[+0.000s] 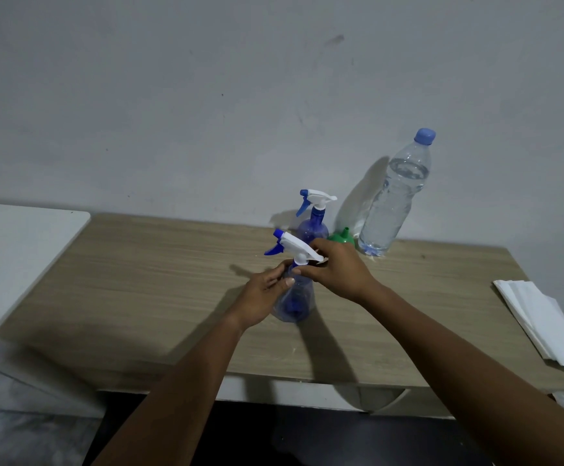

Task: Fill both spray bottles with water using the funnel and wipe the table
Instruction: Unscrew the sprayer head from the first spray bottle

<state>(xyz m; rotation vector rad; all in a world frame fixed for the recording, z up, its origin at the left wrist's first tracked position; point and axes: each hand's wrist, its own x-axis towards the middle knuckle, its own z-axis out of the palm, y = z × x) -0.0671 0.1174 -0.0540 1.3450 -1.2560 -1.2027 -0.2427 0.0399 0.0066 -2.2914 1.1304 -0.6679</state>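
At mid-table, the near spray bottle (pixel 295 304) stood upright, left hand (pixel 260 297) wrapped round its shoulder, right hand (pixel 338 270) pinching the tilted spray head (pixel 294 247) at its collar. That read as the unscrewing step, with no filling begun. Next move, by my judgement: lift the head clear and fetch the green funnel (pixel 340 237), which sat just behind, between the far spray bottle (pixel 312 227) and the capped water bottle (pixel 395 200). Open table (pixel 139 280) ran off to the left. Paper towels (pixel 539 321) lay at the right edge, well apart.
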